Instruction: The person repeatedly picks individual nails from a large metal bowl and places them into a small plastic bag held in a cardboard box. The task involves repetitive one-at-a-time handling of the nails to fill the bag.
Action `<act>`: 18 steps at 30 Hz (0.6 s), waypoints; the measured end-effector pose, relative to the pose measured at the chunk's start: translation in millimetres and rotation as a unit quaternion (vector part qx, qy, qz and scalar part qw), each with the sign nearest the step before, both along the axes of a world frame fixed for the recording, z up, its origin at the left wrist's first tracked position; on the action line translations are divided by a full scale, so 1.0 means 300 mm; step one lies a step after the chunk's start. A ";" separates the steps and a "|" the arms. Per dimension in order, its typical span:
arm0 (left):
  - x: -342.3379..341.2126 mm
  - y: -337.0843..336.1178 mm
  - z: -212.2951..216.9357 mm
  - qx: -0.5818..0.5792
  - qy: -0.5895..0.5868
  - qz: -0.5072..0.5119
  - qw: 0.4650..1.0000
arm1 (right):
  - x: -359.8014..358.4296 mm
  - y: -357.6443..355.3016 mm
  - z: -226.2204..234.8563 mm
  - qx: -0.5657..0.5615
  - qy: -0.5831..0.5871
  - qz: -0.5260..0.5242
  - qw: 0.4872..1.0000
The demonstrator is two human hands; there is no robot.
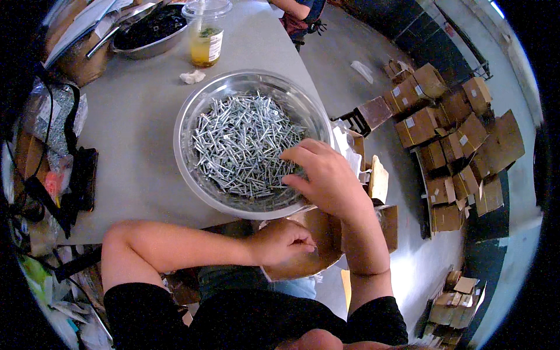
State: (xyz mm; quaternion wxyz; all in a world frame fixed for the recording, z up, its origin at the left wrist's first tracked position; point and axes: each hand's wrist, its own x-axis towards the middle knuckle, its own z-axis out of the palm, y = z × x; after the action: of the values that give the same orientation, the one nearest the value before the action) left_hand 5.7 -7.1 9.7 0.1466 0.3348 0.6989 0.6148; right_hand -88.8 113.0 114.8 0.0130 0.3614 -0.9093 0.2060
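My right hand pinches screws in the bowl; left hand, curled, holds the box; next, lift them over.

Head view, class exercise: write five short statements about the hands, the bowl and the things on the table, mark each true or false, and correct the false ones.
1. The right hand reaches into the metal bowl of screws. True.
2. The bowl is nearly empty. False: a heap of silvery screws covers its bottom.
3. The left hand rests at a brown cardboard box below the table edge. True.
4. A lidded plastic cup of yellowish drink stands beyond the bowl. True.
5. The floor boxes are blue plastic. False: they are brown cardboard.
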 end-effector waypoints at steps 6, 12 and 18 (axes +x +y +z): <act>-0.003 -0.008 0.015 -0.023 -0.049 -0.041 0.998 | -0.059 -0.080 -0.032 0.107 -0.073 0.016 0.992; -0.005 0.031 -0.082 0.053 0.034 0.025 0.998 | -0.073 -0.074 -0.044 0.106 -0.110 0.031 0.988; -0.003 0.019 -0.034 0.006 -0.018 -0.032 0.999 | -0.073 -0.073 -0.049 0.168 -0.080 0.029 0.982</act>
State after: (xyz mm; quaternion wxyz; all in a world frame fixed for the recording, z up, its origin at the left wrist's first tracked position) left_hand 4.9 -1.5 -0.7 0.1762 0.3466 0.6814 0.6201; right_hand -110.7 91.1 100.0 -0.1269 0.3665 -0.9183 0.0793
